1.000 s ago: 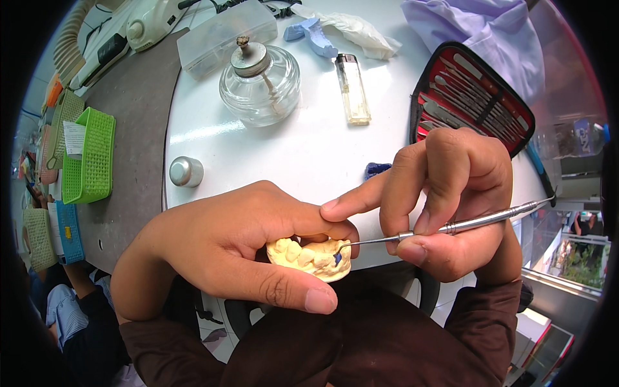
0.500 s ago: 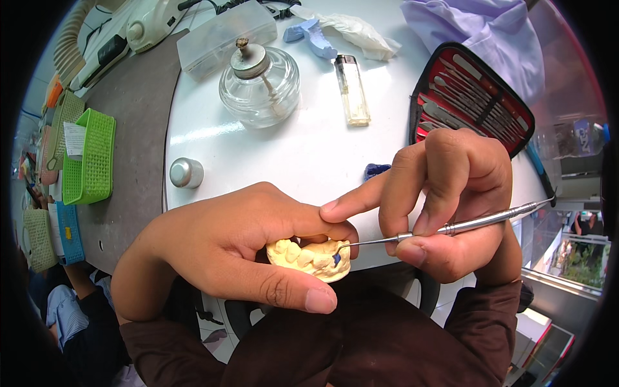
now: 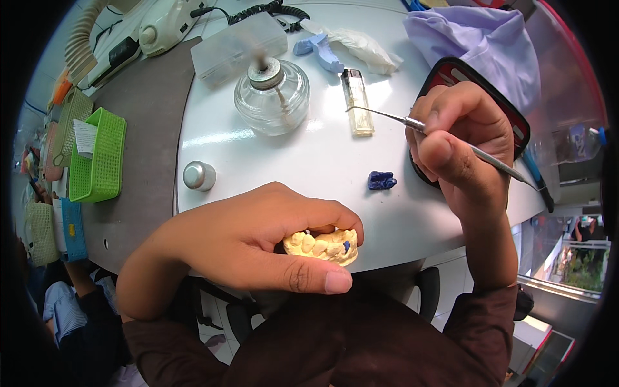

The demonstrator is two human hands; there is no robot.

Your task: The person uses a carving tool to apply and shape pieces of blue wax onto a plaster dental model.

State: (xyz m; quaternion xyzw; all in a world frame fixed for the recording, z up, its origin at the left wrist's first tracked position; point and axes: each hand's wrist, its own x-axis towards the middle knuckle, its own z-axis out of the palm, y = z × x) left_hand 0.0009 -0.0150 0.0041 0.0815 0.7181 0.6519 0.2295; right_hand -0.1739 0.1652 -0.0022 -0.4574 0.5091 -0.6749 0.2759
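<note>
though left fingers (image 3: 345, 217) partly hide it, the knobbly cast (image 3: 324, 248) seems plaster.

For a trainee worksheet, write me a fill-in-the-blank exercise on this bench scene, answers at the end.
1. The left grip holds a cream dental cast with a spot coloured ____.
2. The right grip holds a metal tool; its hooked tip and the cast are ____ (touching/apart).
3. Of the lighter and the bright green basket, the one nearer the glass lamp is the ____.

Missing words: blue; apart; lighter.
</note>
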